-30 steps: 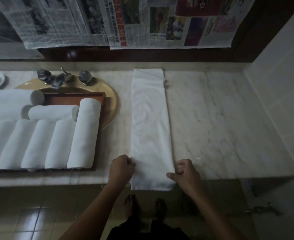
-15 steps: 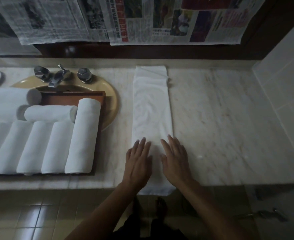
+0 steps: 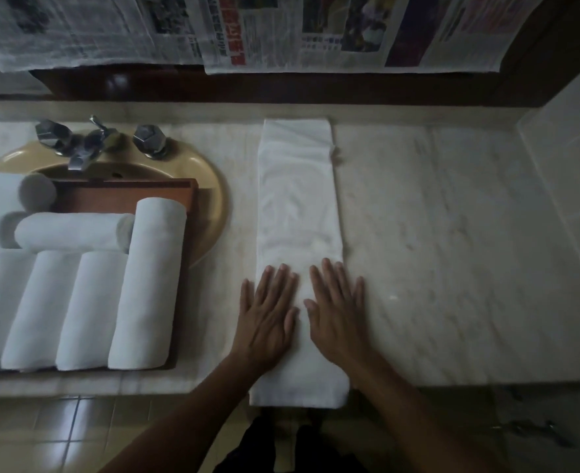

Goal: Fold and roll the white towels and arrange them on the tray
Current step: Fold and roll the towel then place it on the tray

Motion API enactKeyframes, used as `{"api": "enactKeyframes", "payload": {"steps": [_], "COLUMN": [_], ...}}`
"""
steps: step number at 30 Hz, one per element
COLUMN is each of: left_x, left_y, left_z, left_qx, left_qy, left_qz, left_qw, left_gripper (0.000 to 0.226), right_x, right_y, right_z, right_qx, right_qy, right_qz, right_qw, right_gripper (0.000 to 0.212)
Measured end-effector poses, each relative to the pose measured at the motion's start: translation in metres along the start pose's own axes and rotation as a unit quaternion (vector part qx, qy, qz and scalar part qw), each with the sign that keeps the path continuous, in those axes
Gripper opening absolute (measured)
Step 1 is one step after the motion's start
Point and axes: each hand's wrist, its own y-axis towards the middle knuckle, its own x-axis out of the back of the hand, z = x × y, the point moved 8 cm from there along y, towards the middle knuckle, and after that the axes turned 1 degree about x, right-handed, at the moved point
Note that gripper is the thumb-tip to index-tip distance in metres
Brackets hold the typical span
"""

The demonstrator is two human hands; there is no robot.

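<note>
My left hand (image 3: 268,315) and right hand (image 3: 338,312) press the towel (image 3: 298,199), fingers straight; I should flatten creases evenly before rolling.

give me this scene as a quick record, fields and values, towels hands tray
surface: marble counter
strip towel: folded long, flat on counter, near end over the edge
left hand: flat on strip, fingers straight
right hand: flat, mostly on strip, beside it
tray: wooden, across the sink, left of strip
rolled towels: several on tray
stage: strip not yet rolled
</note>
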Motion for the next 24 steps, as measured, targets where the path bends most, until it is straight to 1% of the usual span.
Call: {"api": "enactKeyframes", "payload": {"steps": [5, 8, 11, 15, 18, 22, 24], "left_x": [0.008, 0.010, 0.017, 0.021, 0.007, 0.017, 0.026], "left_y": [0.071, 0.107, 0.124, 0.087, 0.051, 0.030, 0.010], "left_z": [0.024, 0.034, 0.040, 0.023, 0.015, 0.050, 0.056], "left_qx": [0.004, 0.023, 0.030, 0.040, 0.028, 0.087, 0.088], "left_qy": [0.025, 0.042, 0.056, 0.026, 0.007, 0.008, 0.007], "left_qz": [-0.008, -0.005, -0.001, -0.035, -0.010, -0.006, -0.013], "left_qw": [1.000, 0.999, 0.998, 0.998, 1.000, 0.996, 0.996], "left_gripper": [0.063, 0.063, 0.066, 0.065, 0.063, 0.065, 0.068], "right_x": [0.006, 0.009, 0.016, 0.023, 0.007, 0.007, 0.014], "right_y": [0.076, 0.119, 0.134, 0.085, 0.037, 0.019, 0.005], "right_z": [-0.017, -0.025, -0.030, -0.017, -0.008, -0.048, -0.062], "right_qx": [0.002, 0.014, 0.011, -0.019, 0.006, -0.056, -0.068], "right_qy": [0.011, 0.001, -0.018, 0.022, 0.011, -0.004, 0.005], "right_qz": [-0.014, -0.004, -0.007, -0.054, -0.016, 0.004, -0.005], "right_qw": [1.000, 1.000, 1.000, 0.998, 1.000, 0.998, 0.998], "right_gripper": [0.061, 0.061, 0.061, 0.058, 0.059, 0.061, 0.061]}}
